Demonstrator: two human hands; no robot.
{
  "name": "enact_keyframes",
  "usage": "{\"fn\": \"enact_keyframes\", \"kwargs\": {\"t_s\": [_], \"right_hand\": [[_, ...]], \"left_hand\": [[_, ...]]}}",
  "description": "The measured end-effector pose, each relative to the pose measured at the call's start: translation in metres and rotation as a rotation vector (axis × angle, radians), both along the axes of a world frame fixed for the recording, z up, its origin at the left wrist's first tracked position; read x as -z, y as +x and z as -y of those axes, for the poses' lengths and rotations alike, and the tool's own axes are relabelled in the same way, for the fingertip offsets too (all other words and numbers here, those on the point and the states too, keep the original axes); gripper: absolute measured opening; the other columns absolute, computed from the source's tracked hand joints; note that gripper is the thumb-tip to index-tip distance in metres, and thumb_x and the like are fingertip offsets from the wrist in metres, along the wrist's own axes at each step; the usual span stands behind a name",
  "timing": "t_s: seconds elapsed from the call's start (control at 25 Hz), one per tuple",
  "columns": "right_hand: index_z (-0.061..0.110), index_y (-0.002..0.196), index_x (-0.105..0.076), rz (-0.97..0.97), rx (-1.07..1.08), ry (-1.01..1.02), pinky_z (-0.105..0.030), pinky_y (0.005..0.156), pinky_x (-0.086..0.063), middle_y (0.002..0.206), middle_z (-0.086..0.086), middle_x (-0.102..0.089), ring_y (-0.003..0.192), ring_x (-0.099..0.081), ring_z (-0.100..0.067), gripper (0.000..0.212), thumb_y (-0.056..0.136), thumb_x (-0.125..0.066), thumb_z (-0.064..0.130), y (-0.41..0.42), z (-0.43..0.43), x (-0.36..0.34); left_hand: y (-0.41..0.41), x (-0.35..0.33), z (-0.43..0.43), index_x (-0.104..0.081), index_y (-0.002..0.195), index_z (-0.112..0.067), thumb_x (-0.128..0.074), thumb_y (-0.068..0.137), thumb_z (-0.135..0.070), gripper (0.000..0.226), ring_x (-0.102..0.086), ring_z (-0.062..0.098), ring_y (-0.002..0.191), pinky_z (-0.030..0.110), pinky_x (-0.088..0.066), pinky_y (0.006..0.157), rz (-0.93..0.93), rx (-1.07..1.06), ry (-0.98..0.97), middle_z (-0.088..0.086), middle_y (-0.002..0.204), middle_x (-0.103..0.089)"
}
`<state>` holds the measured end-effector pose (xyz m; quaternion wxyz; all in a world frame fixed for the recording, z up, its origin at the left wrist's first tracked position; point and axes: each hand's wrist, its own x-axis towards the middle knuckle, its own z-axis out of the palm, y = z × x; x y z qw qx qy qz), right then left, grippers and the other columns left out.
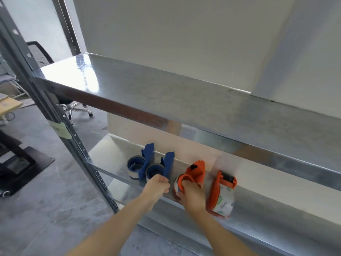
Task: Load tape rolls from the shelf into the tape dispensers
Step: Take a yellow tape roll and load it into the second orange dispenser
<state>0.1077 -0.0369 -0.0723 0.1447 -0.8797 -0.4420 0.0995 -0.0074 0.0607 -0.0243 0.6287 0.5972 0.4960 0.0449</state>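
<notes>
Two blue tape dispensers stand on the lower metal shelf, each with a tape roll on its hub: the far one and the near one. My left hand touches the front edge of the near blue dispenser, its fingers curled. To the right, an orange dispenser holds a roll, and my right hand grips that roll and the dispenser's round hub. A second orange dispenser with a printed clear roll lies further right, untouched.
An upper metal shelf juts out above the lower one. The rack's grey upright post stands at the left. An office chair, a black base on the grey floor and a wooden desk edge are behind it.
</notes>
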Motion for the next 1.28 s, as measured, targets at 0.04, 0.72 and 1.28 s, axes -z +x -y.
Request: {"fn": "enact_keyframes", "kwargs": {"t_s": [0.04, 0.72, 1.28], "right_hand": [[0.016, 0.085, -0.058, -0.228, 0.111, 0.146, -0.028, 0.074, -0.045, 0.078, 0.005, -0.064, 0.074, -0.062, -0.015, 0.005, 0.085, -0.061, 0.019, 0.004, 0.005, -0.004], [0.030, 0.126, -0.042, -0.134, 0.374, 0.291, -0.030, 0.061, -0.051, 0.095, 0.004, -0.072, 0.081, -0.068, -0.022, 0.042, 0.087, -0.058, 0.031, 0.025, 0.052, -0.068], [0.031, 0.132, -0.042, 0.102, 0.640, 0.214, -0.029, 0.059, -0.048, 0.093, 0.004, -0.070, 0.078, -0.066, -0.019, 0.044, 0.091, -0.057, 0.027, 0.055, 0.254, -0.125]], "left_hand": [[0.003, 0.002, 0.002, -0.056, 0.117, -0.013, -0.052, 0.093, -0.016, 0.024, -0.066, 0.019, 0.101, 0.027, -0.048, 0.080, 0.004, 0.039, 0.014, 0.004, 0.110, -0.063], [0.045, 0.004, 0.026, -0.060, 0.112, -0.019, -0.062, 0.083, -0.021, 0.030, -0.060, 0.016, 0.087, 0.025, -0.045, 0.064, -0.100, 0.281, 0.477, -0.001, 0.105, -0.068], [0.139, -0.054, 0.142, -0.063, 0.110, -0.017, -0.069, 0.074, -0.016, 0.037, -0.061, 0.019, 0.104, 0.023, -0.041, 0.081, 0.193, 0.706, 0.550, -0.005, 0.108, -0.062]]}}
